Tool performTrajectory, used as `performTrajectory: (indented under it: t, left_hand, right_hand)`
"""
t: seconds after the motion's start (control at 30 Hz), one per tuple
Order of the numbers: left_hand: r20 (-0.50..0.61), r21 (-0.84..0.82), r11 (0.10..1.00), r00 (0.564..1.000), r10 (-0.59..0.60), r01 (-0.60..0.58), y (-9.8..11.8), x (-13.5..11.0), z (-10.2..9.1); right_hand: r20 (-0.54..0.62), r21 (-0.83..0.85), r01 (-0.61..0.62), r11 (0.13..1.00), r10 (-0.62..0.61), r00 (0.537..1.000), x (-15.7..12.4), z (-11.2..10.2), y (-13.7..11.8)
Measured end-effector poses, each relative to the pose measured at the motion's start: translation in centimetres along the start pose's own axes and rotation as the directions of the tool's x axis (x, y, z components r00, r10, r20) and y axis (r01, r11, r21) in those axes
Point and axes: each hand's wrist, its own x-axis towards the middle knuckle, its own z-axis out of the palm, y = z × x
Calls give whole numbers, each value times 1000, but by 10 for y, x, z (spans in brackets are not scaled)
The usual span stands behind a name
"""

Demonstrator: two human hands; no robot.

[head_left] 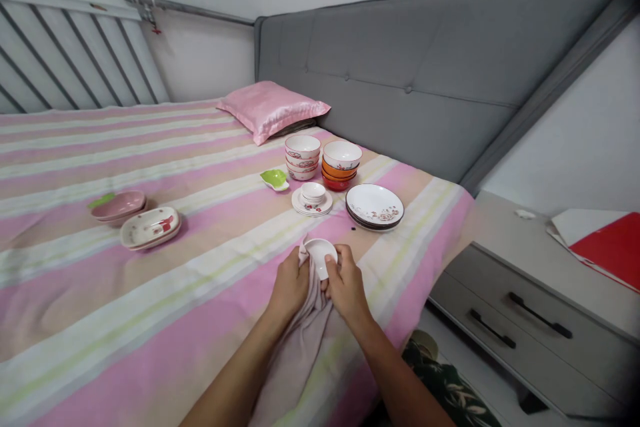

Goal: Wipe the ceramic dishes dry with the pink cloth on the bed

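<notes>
A small white dish (323, 255) is gripped by my right hand (346, 285) at its right rim, just above the striped bed. My left hand (291, 282) presses a pale grey-pink cloth (300, 340) against the dish's left side; the cloth hangs down between my forearms. Both hands have their fingers closed. Just beyond them lie a stack of dark-rimmed plates (375, 207), a saucer with small cups (313, 197), a stack of white floral bowls (303, 155) and a stack of orange and red bowls (341, 165).
A green leaf-shaped dish (275, 179) lies near the bowls. A pink oval dish (119, 205) and a white rectangular dish (151, 227) sit at the left. A pink pillow (273, 108) rests by the grey headboard. A grey nightstand (530, 307) with a red folder (607, 248) stands right.
</notes>
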Motion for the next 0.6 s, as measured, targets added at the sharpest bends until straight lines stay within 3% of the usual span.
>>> performTrajectory:
  t: [0.13,0.23,0.4,0.6]
  left_hand:
    - [70,130,990,996,53,-62,-4,2,-5]
    - [137,259,960,988,72,-106,-4,1,-5]
    - [171,392,912,984,54,-118,1,-2,-3]
    - [110,349,932,992,61,-96,3,-1,-5]
  right_hand:
    - [6,-281,248,927,-256,967,6,-15,-2]
    - [71,-350,359,866,-357,931,8,-22,-2]
    - [103,-379,403,833,-395,913,9,-24,2]
    - [-9,-318,351,881,-372,928,7,-18,3]
